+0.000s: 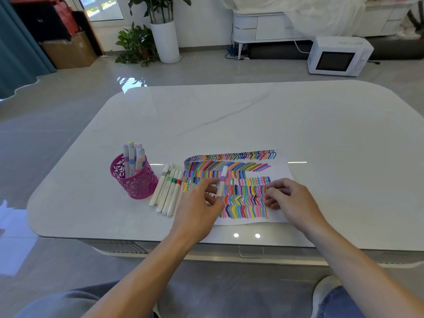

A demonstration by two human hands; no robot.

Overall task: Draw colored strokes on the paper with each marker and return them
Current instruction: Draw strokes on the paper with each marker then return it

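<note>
A white paper [278,171] covered with rows of coloured strokes lies near the table's front edge. My left hand [199,203] holds a white marker with a purple band [222,181] over the paper's left part, the marker pointing away from me. My right hand [286,196] rests on the paper's right side with fingers curled; whether it holds anything is hidden. A pink mesh pen cup [135,177] with several markers stands to the left. Several white markers [167,189] lie in a row between the cup and the paper.
The white marble table [229,115] stretches away behind the paper. A drawer handle [250,252] shows under the front edge. On the floor beyond stand a white microwave [339,56], potted plants [146,40] and a cardboard box [68,51].
</note>
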